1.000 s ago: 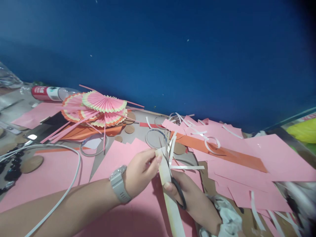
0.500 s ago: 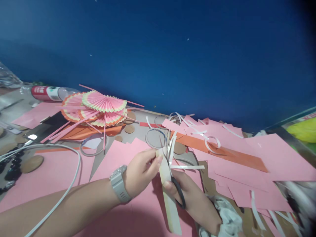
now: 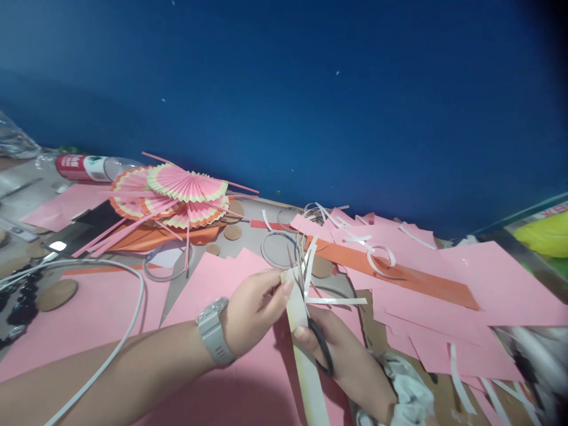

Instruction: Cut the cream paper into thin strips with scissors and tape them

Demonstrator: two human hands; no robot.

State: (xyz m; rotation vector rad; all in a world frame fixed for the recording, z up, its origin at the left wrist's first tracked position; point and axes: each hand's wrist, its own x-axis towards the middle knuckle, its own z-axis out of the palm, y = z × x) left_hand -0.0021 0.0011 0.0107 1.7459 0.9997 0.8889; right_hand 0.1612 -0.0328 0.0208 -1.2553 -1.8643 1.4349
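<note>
Mid-cut at the craft table (image 3: 248,219): our left hand (image 3: 252,310) pinches the top of a cream paper strip (image 3: 306,361), held just above the pink sheets (image 3: 231,378). Our right hand (image 3: 350,361) is closed thru the handles of the scissors (image 3: 310,296), blades slightly parted along the strip's edge. Risk: left fingertips sit v. near the blades; a wobble could nick them or skew the cut. Cuttings crowd the right; more room near us.
</note>
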